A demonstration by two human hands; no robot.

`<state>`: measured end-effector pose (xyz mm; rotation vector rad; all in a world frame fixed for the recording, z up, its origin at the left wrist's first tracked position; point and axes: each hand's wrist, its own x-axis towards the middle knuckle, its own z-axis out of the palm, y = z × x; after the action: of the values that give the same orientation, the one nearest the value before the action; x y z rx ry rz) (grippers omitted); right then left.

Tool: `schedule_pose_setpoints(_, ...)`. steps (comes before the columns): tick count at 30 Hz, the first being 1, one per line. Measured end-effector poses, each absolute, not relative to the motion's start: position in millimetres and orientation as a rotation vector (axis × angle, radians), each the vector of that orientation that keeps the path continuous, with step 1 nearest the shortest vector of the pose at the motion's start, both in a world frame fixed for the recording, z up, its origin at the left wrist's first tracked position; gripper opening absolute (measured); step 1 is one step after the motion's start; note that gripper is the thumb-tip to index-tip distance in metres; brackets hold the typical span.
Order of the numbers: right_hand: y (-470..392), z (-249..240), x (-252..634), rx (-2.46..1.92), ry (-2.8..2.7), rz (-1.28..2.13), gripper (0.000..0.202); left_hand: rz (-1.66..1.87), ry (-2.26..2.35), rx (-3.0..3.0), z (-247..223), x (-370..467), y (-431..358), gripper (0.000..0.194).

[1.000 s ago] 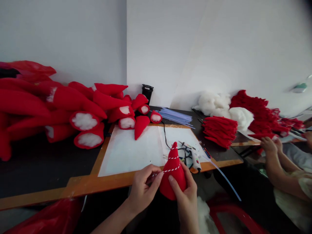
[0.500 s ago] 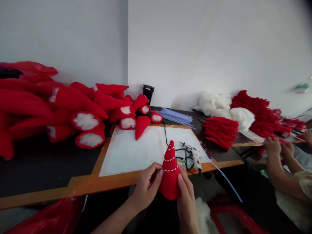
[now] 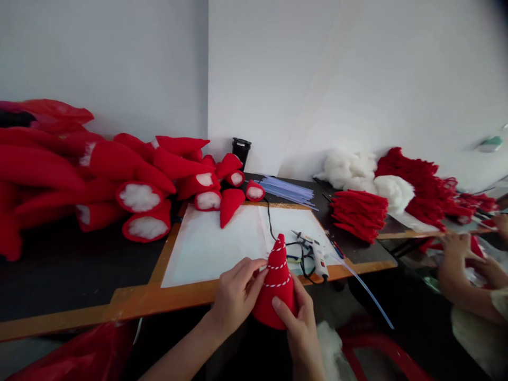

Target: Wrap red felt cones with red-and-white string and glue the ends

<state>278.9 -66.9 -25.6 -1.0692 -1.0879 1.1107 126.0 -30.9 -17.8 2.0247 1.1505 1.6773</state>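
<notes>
Red cone [image 3: 265,305] held tip-up at the near edge of the surface [image 3: 133,297], striped cord [image 3: 277,284] wound round it. Right hand [image 3: 302,320] curled round its right side, thumb on front. Left hand [image 3: 235,291] mostly closed, fingertips at the cone's left side by the cord; can't tell if they pinch it. White glue gun [image 3: 318,258] lies on the surface beyond, to the right

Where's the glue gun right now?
In the head view, the glue gun lies right of centre near the table's front edge, just right of the red cone.
</notes>
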Motion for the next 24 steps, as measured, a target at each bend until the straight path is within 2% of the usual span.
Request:
schedule_pose_setpoints(7, -70, -34, 285, -1.177, -1.203, 0.949, 0.058, 1.676, 1.213, 2.324, -13, 121, -29, 0.019)
schedule_pose_setpoints(14, -71, -39, 284, -1.064, -0.996, 1.137, 0.059, 1.688, 1.183, 2.125, -11, 123, -28, 0.011)
schedule_pose_setpoints(24, -65, -33, 279, -0.854, -0.736, 1.343, 0.055, 1.517, 1.059, 2.007, -21, 124, -39, 0.003)
